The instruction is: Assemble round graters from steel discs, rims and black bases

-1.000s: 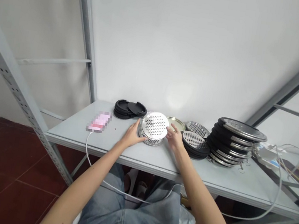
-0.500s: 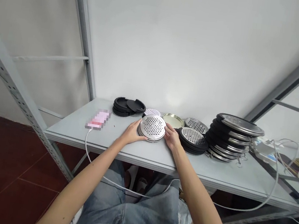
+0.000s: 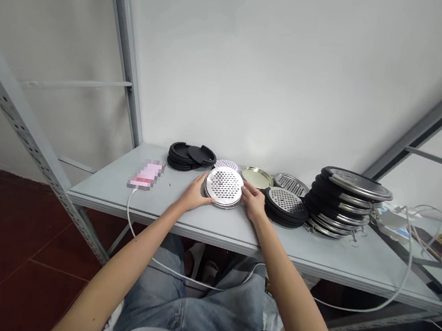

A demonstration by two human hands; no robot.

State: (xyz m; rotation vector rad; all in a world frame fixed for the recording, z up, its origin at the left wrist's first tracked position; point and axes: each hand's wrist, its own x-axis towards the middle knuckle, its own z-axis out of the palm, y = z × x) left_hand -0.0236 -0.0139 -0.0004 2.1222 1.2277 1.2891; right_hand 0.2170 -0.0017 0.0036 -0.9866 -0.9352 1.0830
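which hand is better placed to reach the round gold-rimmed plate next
Probably the right hand: the gold-rimmed plate lies just beyond it, while the left hand is across the slotted metal disc, gripping its left edge.

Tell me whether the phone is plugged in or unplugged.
Plugged in: a white cable meets the near end of the phone.

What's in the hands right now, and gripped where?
Perforated silver discs, held by the rim: left hand on the left side, right hand on the right.
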